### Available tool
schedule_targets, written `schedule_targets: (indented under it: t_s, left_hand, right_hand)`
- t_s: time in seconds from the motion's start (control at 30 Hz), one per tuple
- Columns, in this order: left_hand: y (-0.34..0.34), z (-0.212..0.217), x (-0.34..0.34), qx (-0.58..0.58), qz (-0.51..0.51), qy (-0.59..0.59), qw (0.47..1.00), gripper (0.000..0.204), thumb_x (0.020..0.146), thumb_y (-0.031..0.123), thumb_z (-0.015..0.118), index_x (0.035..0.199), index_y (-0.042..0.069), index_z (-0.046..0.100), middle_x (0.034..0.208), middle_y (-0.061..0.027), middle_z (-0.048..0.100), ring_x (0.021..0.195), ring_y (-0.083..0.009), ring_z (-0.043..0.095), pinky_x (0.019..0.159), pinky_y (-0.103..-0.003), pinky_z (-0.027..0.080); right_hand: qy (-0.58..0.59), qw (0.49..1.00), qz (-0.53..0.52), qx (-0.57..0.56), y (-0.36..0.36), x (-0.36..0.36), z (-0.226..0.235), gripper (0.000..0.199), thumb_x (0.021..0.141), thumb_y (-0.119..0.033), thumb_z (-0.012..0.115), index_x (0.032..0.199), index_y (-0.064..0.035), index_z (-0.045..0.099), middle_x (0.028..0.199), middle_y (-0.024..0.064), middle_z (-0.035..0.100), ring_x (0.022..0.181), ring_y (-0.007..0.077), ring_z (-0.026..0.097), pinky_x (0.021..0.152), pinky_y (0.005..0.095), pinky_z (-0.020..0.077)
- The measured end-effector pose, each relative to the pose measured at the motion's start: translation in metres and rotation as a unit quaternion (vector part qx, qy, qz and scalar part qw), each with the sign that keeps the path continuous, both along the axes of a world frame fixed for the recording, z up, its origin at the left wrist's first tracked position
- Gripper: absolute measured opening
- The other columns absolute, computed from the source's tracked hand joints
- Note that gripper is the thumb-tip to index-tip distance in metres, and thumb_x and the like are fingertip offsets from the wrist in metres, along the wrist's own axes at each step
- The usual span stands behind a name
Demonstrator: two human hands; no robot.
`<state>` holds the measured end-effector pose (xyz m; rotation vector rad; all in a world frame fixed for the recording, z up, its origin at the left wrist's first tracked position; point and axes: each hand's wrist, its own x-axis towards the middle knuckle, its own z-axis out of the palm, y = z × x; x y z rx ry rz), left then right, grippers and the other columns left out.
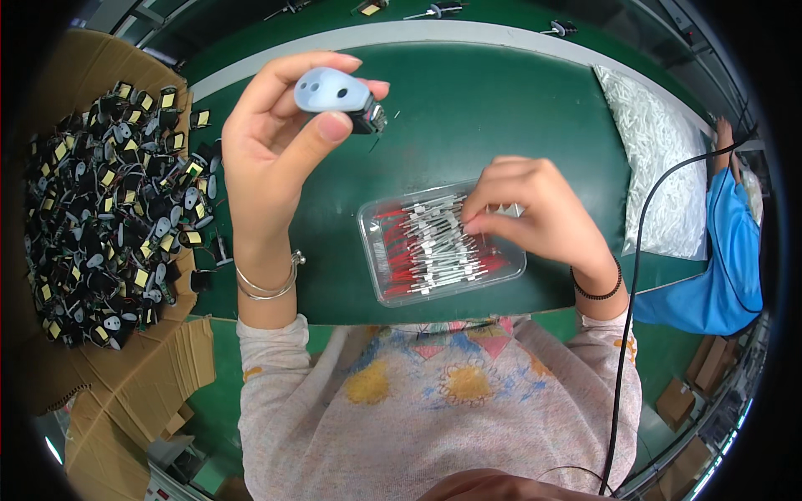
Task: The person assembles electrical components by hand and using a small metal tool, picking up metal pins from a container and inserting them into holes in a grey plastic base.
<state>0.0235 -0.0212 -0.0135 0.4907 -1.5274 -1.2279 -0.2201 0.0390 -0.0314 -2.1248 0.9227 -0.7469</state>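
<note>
While the right hand dips into the clear tray, its fingertips are pressed together on one of the small parts there, so the step in hand looks like picking a single piece out of the heap. These parts are thin grey-white sleeves with red leads, lying mostly side by side and filling the tray; the tray sits on the green counter just ahead of the person's patterned sleeves. Whether one piece is already clear of the rest I cannot tell, since the fingers cover the spot.

Farther out and to the left, the left hand is raised above the counter with its grip closed around a small housing: thumb below, fingers curled over the top. It is a rounded, pale blue-grey shell with two dark holes on its face and a black body behind, with a bit of metal showing at its right end. My judgement is that the next move calls for lifting one part free without dragging its neighbours, then bringing it up to the housing, which must be held steady with its open end toward the right hand.

Beyond the left hand, a cardboard box holds a big pile of like units. At the far right lie a bag of white pieces and another person's blue sleeve.
</note>
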Motion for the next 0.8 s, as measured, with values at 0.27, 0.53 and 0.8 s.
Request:
schedule_targets:
  t_s: [0.27,0.53,0.8]
  left_hand:
    - [0.002,0.009,0.009,-0.021,0.008,-0.033,0.999,0.038,0.080,0.014,0.069,0.109,-0.005,0.053,0.097,-0.0185,0.066,0.092,-0.0197,0.064,0.083,-0.028,0.049]
    - [0.009,0.016,0.009,-0.033,0.014,-0.133,0.990,0.049,0.080,0.029,0.069,0.110,-0.007,0.052,0.097,-0.0157,0.062,0.093,-0.0204,0.062,0.080,-0.027,0.047]
    - [0.011,0.015,0.004,-0.038,0.012,-0.123,0.992,0.048,0.079,0.026,0.071,0.109,-0.007,0.053,0.095,-0.0161,0.064,0.092,-0.0205,0.063,0.079,-0.027,0.049]
  right_hand:
    - [0.000,0.996,-0.059,0.064,0.004,0.008,-0.003,0.012,0.069,-0.006,0.071,0.078,-0.0042,0.065,0.072,0.0056,0.062,0.066,0.0231,0.059,0.058,0.0330,0.0463]
    - [0.306,0.936,-0.106,-0.137,0.030,0.014,-0.013,0.011,0.067,-0.006,0.061,0.078,-0.0045,0.059,0.077,0.0078,0.062,0.072,0.0262,0.063,0.060,0.0350,0.0526]
    - [0.323,0.946,-0.016,0.024,0.027,0.022,-0.033,0.020,0.068,-0.003,0.060,0.088,-0.0016,0.057,0.067,0.0154,0.062,0.067,0.0321,0.064,0.056,0.0420,0.0511]
